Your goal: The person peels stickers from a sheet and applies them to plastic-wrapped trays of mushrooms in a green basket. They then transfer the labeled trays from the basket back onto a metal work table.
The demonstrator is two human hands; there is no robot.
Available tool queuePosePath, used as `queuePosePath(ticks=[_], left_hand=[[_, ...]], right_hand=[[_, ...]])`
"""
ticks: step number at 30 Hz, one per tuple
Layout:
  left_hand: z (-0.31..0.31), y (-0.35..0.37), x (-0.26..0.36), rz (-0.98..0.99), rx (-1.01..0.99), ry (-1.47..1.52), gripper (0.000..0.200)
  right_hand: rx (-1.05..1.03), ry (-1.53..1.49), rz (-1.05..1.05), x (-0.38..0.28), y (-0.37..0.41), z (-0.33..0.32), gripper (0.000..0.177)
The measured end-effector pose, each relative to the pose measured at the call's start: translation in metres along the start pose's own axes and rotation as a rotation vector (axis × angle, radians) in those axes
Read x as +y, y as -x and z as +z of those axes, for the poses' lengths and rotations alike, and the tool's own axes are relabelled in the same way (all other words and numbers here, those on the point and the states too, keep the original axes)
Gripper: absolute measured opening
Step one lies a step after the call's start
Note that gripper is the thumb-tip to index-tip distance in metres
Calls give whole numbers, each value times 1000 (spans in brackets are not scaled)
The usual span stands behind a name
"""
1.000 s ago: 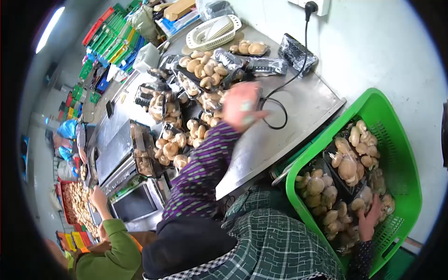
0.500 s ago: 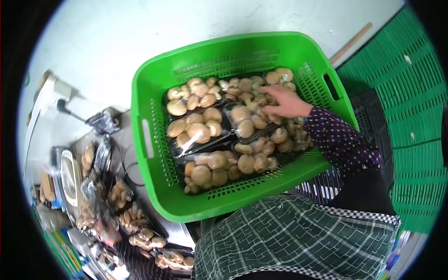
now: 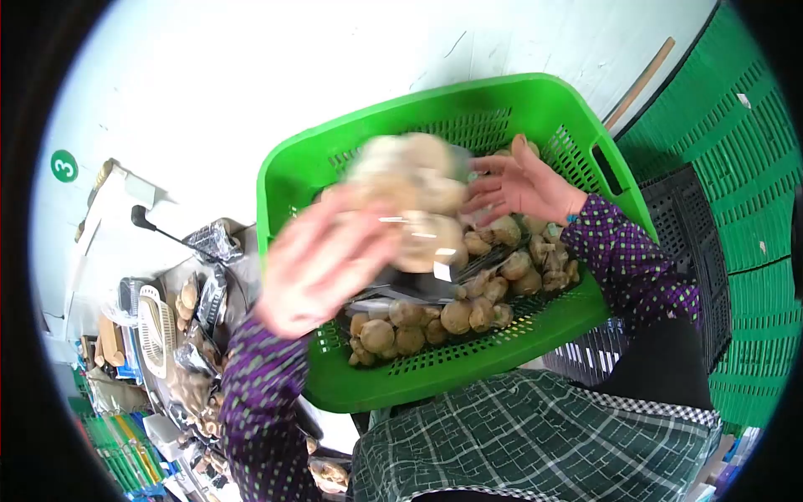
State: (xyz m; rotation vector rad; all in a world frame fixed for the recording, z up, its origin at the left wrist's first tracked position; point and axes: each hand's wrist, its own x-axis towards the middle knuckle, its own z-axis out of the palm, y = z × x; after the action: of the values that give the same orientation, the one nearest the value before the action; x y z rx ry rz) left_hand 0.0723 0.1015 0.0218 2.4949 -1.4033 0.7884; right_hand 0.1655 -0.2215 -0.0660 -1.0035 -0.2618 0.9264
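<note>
A wrapped black tray of brown-capped mushrooms (image 3: 418, 188), smeared by motion, is over the green basket (image 3: 385, 393). My left hand (image 3: 330, 259) is blurred too, its fingers across the tray's left side and gripping it. On the other side my right hand (image 3: 535, 191) is open, thumb raised and fingers spread toward the tray's right edge. Beneath, packed mushroom trays (image 3: 456, 318) fill the basket's front and right; the moving tray and my left hand hide much of those behind.
More bagged mushrooms (image 3: 196, 393) lie on the work surface at the left, near a white slotted basket (image 3: 155, 330). A black crate (image 3: 682, 243) stands right of the green basket, with green slatted crates (image 3: 757, 276) beyond. A wooden strip (image 3: 640, 84) lies behind.
My left hand has come from the mushrooms at lower left to above the basket, with a wrapped tray. My right hand has lifted off the packed trays and opened.
</note>
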Motion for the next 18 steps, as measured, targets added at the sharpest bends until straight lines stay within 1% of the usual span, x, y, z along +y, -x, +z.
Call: queuePosePath(ticks=[1, 2, 3, 4, 5, 6, 7, 9, 11, 12, 13, 14, 15, 16, 17, 18], left_hand=[[22, -20, 2, 106, -13, 26, 37], [41, -35, 7, 148, -12, 2, 39], [60, -45, 11, 191, -12, -23, 41], [79, -51, 10, 90, 22, 49, 43], [95, -52, 9, -11, 50, 125, 46], [106, -47, 15, -251, 48, 220, 64], [127, -33, 16, -402, -15, 230, 78], [145, -10, 31, -460, -270, 198, 93], [165, 5, 47, -479, -443, 298, 105], [172, 10, 43, -405, -507, 276, 103], [171, 11, 32, -415, -492, 282, 103], [169, 11, 17, -308, -561, 251, 99], [168, 11, 3, -200, -631, 219, 96], [160, 6, -8, -205, -715, 246, 90], [163, 10, -11, -260, -707, 236, 87], [166, 15, -12, -221, -712, 258, 86]], right_hand=[[-103, -103, 20, -3, 4, -2, 70], [-99, -97, 15, -5, 6, -13, 70], [82, 8, -37, -5, 7, -32, 62], [261, 108, -91, -5, 10, -51, 54], [442, 201, -142, -9, 12, -52, 46], [468, 1, -267, -14, 16, -49, 34], [471, 1, -285, -18, 18, -53, 34], [607, -16, -315, -13, 15, -63, 32], [624, 4, -272, -1, 8, -75, 35], [660, 3, -294, 6, 5, -75, 39], [693, 10, -318, 8, 1, -70, 42], [716, -8, -303, 5, 0, -52, 47], [722, -89, -300, 10, -8, -53, 44], [711, -92, -326, 21, -18, -62, 44], [704, -103, -347, 26, -27, -60, 45], [699, -82, -345, 32, -35, -54, 46]])
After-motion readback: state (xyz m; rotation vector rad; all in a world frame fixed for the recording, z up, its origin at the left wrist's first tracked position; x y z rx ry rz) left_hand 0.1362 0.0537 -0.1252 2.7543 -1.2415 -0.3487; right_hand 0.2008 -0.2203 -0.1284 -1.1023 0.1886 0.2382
